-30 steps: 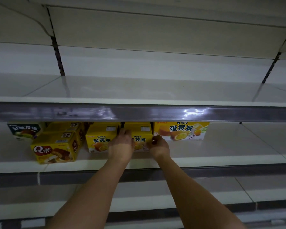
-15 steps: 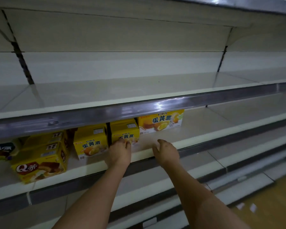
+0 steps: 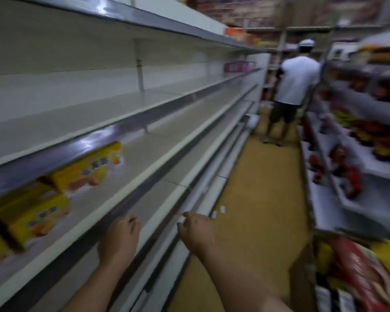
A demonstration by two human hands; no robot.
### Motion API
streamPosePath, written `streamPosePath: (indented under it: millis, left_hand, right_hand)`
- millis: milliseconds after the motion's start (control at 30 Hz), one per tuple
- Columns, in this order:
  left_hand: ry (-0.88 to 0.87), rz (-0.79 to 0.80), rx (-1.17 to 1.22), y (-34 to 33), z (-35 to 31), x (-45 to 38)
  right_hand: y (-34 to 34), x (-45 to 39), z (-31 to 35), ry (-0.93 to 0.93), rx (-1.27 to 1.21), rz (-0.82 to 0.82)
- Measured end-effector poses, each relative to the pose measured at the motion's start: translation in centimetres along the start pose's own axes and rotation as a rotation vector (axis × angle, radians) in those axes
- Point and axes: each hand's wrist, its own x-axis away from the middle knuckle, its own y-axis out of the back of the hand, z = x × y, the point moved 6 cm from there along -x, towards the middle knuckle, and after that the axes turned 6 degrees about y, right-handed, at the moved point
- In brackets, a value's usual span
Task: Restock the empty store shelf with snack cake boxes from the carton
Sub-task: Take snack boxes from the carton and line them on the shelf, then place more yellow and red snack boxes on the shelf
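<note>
— While our head camera swings down the aisle, what do we have in front of us?

— We see our left hand (image 3: 119, 238) and right hand (image 3: 195, 230) held out side by side over the lower ledges of the long white shelf unit (image 3: 158, 158) on our left. Neither grips anything. The left hand's fingers are loosely curled, knuckles up, above the front lip of a lower shelf; the right hand's fingers hang relaxed and slightly bent, tips pointing down toward the white base rails. The hands are apart from each other and apart from the stock.

— And the snack cakes?

— We make out blurred yellow snack cake boxes (image 3: 32, 215) sitting on the middle shelf at the far left, under the grey price rail (image 3: 81, 149). One more yellow box (image 3: 88, 167) stands just beyond them, farther along the same shelf. Print on them is too smeared to read. We cannot see the carton from here.

— What else fills the frame?

— Along the tan floor (image 3: 257, 199), a person in a white shirt (image 3: 295, 82), dark shorts and a pale cap stands with their back to us at the far end of the aisle. Opposite, on our right, grey racks (image 3: 369, 188) carry red and yellow packets, all blurred. Bagged goods in red and yellow (image 3: 358, 273) crowd the lower right corner. Small white scraps (image 3: 222, 208) lie on the floor near the shelf base.
</note>
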Motion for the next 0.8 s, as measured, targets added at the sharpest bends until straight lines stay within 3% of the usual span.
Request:
streamPosePath:
  millis: [200, 633, 800]
  left_hand:
    - [-0.062, 0.292, -0.031, -9.0, -5.2, 4.1]
    - [-0.413, 0.548, -0.044, -24.0, -22.8, 21.7]
    - [-0.417, 0.672, -0.05, -28.2, -26.2, 28.1]
  right_hand:
    - [4.2, 8.0, -11.8, -0.348, 0.069, -0.041]
    - [14.7, 30.6, -32.7, -0.873, 0.125, -0.284]
    - [15.7, 36.5, -38.4, -0.996, 0.006, -0.292]
